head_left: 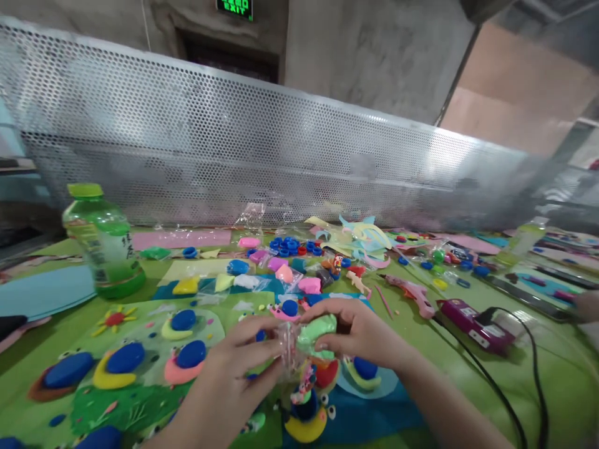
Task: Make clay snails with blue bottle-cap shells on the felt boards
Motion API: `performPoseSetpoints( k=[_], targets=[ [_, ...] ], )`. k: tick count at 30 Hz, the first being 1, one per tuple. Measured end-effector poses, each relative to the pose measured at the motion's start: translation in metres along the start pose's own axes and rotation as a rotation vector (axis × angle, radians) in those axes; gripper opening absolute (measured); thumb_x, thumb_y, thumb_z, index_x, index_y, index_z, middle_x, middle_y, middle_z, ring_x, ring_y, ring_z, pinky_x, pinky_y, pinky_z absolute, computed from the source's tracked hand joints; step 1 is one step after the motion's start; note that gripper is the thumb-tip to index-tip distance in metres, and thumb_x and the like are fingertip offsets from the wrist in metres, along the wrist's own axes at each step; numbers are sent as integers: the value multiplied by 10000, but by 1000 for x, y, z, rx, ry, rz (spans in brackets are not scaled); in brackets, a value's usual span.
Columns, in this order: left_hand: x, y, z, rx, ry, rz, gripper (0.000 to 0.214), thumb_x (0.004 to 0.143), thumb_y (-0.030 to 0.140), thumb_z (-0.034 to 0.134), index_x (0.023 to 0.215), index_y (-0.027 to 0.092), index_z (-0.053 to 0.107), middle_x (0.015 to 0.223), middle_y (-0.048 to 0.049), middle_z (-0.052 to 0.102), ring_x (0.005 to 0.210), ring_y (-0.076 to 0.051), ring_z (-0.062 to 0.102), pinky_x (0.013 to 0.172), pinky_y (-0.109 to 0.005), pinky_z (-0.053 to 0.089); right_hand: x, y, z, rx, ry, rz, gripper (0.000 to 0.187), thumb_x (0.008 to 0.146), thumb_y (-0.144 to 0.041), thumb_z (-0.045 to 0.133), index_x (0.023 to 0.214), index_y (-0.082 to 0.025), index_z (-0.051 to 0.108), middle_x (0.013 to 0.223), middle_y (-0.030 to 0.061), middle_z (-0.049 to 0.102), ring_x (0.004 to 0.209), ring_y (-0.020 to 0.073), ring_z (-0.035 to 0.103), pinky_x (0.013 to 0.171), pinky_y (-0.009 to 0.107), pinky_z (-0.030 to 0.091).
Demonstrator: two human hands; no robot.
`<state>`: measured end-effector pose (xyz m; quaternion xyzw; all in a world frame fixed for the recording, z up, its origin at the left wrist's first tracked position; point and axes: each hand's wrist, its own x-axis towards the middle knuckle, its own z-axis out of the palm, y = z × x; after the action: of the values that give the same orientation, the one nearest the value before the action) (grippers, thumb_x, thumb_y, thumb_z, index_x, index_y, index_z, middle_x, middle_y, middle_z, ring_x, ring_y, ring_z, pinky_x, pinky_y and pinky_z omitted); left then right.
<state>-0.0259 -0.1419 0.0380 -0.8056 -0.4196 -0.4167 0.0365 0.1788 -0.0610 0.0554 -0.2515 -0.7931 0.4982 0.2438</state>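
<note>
My right hand (349, 330) pinches a lump of light green modelling clay (317, 333) between thumb and fingers. Clear plastic wrap (289, 344) hangs at the clay's left side, and my left hand (248, 358) has its fingers closed on it. Both hands are over a craft picture with snails made of clay and blue bottle caps. Below them sits a yellow clay snail (306, 427) with googly eyes. A snail with a yellow body (115, 368) and a blue cap lies to the left, near a red and yellow clay sun (115, 320).
A green drink bottle (105, 243) stands at the left. Wrapped clay packets, blue caps (287, 245) and paper scraps (360, 240) lie farther back. A pink glue gun (412, 293) and a purple corded device (475, 324) are on the right. A perforated metal panel (262, 143) rises behind.
</note>
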Motion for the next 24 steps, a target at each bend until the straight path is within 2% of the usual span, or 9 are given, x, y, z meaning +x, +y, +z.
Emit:
performPoseSetpoints(
  k=[4,8,12,16,19,21,24],
  targets=[
    [1,-4,-2,-8,143,50,164,811,139,489,767,211,630,938,-55,640,830,-150,636,676,-205,546,1,-2,11,-12,30,-12,342,732,-390,668,1031,-233,614,811,11,604,582,84,510,524,206,418],
    [3,-10,-7,-15,237,86,115,809,133,513,814,202,605,919,-40,631,835,-136,618,698,-210,540,3,-15,20,13,42,-30,404,723,-384,672,1077,-218,569,909,27,599,696,106,548,623,236,457],
    [3,-9,-10,-52,267,114,105,807,113,505,840,188,571,933,-43,614,875,-137,595,740,-226,523,3,-45,20,-235,37,7,455,700,-394,696,1098,-239,537,1040,33,589,834,146,570,685,248,466],
    [0,-3,-10,-155,239,95,114,796,95,517,850,187,556,926,-37,587,873,-123,569,734,-205,492,8,-73,24,-414,46,28,510,653,-353,740,1108,-247,535,1012,12,615,927,162,571,777,254,449],
    [-1,-3,-10,-252,224,40,97,779,126,548,839,194,581,906,-33,587,859,-129,567,729,-213,482,15,-79,30,-396,6,-20,428,668,-284,732,1062,-224,574,951,7,628,909,152,584,796,253,449],
    [0,-6,-12,-325,213,-35,79,758,171,567,809,209,614,916,-32,595,870,-147,569,756,-243,478,19,-77,31,-353,26,-13,399,662,-277,734,1029,-214,591,942,13,627,887,154,593,788,260,460],
    [6,-14,-18,-461,209,-275,104,753,291,578,754,220,653,982,-52,576,872,-174,560,689,-253,477,18,-68,23,-302,156,5,379,654,-330,735,991,-215,606,987,33,623,938,180,586,817,290,468]
  ],
)
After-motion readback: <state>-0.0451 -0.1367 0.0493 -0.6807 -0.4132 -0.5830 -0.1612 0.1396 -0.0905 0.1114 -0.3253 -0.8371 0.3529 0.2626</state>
